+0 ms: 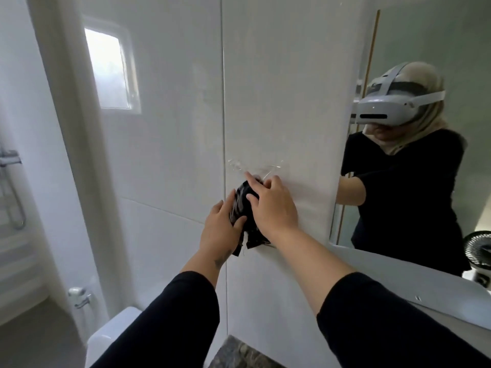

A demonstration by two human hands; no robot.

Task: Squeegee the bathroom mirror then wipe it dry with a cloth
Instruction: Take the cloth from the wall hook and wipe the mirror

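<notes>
A black patterned cloth [242, 205] is bunched against the white wall panel [279, 102], just left of the mirror [414, 43]. My left hand [220, 231] grips the cloth from the left, thumb on its lower part. From the right, my right hand [275, 205] presses on it with fingers spread, the index finger pointing up-left. A clear plastic fitting [256, 168] sticks out of the wall just above the cloth. The mirror reflects a person in a black top wearing a white headset. No squeegee is in view.
A white ledge [398, 277] runs below the mirror, and a dark stone counter [247, 353] lies under my arms. A toilet cistern [114, 333] stands lower left, with shower fittings [12, 181] far left and a frosted window [109, 73] above. The mirror shows a black fan [478, 251].
</notes>
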